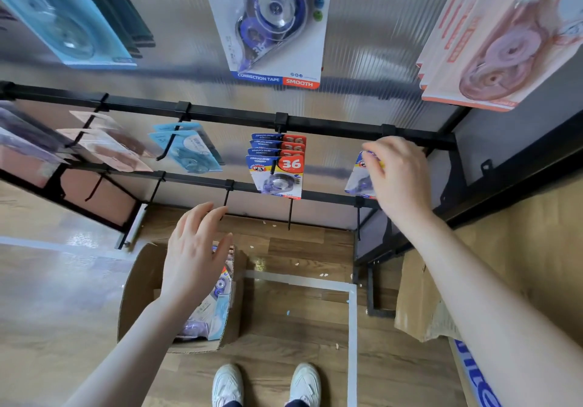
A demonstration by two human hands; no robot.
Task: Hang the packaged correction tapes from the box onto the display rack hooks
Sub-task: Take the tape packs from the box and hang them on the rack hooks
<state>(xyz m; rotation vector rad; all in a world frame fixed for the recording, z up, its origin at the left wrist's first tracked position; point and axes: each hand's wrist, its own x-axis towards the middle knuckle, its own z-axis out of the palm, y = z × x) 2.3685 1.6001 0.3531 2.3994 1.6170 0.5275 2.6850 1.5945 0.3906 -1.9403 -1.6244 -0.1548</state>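
My right hand (399, 176) pinches a packaged correction tape (361, 175) with a blue and white card, up at the right hook of the black rail (334, 129). My hand hides the hook and the card's top. Left of it, several matching packs marked 36 (277, 167) hang on a hook. My left hand (195, 252) hovers with spread fingers, holding nothing, above the open cardboard box (138, 283) on the floor. Inside the box lie more packaged tapes (211, 309).
Blue packs (189, 151) and pink packs (107, 148) hang further left. The lower rail (195, 181) carries bare hooks (289, 217). Large packs hang overhead: a purple one (274, 25) and a pink one (492, 47). More cardboard (419, 305) stands at the right, and my shoes (265, 384) are below.
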